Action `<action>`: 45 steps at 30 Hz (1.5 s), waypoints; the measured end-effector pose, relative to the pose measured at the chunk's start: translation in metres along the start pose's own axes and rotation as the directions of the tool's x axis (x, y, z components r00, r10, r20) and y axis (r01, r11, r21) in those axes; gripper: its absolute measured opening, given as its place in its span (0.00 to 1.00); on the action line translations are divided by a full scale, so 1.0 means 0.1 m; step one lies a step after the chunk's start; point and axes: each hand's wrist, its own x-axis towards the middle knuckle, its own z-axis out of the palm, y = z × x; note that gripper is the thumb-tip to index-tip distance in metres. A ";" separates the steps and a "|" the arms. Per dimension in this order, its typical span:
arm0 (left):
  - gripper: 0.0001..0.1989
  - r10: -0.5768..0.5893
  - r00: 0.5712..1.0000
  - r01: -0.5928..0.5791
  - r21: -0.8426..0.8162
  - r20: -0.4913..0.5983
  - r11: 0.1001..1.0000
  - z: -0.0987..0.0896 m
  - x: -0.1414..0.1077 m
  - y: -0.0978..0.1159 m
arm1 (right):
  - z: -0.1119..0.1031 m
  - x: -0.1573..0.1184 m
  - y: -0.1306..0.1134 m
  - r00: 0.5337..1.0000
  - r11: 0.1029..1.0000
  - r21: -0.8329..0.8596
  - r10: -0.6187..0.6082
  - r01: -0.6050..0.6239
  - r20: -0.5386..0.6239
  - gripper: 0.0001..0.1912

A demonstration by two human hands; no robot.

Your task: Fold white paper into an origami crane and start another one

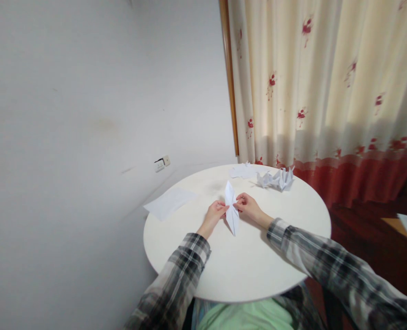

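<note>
**Folded paper (232, 219) pinched at the middle**

My left hand (215, 213) and right hand (249, 207) gripped its opposite sides over the tabletop (241, 275). It was white, long and creased, tapering to a point at each end.

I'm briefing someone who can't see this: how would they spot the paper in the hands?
On the round white table, look between the left hand and the right hand. The folded paper is white, narrow and pointed at both ends. Both hands hold it, unlike the flat sheet to its left and the folded shapes farther back on the right.
</note>
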 end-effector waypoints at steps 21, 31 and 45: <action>0.04 0.281 0.919 -0.090 0.549 -0.275 0.831 0.00 0.13 0.04 | 0.36 0.08 -0.20 0.991 0.954 -0.293 0.018 -0.056 -0.132 0.06; 0.03 0.288 0.932 -0.127 0.548 -0.219 0.827 0.06 0.11 0.07 | 0.34 0.09 -0.16 0.995 0.990 -0.141 0.015 -0.029 -0.097 0.05; 0.09 0.447 0.894 -0.339 0.595 -0.039 0.729 0.21 -0.13 0.25 | 0.33 0.06 -0.23 0.991 0.995 -0.062 -0.084 0.077 -0.108 0.06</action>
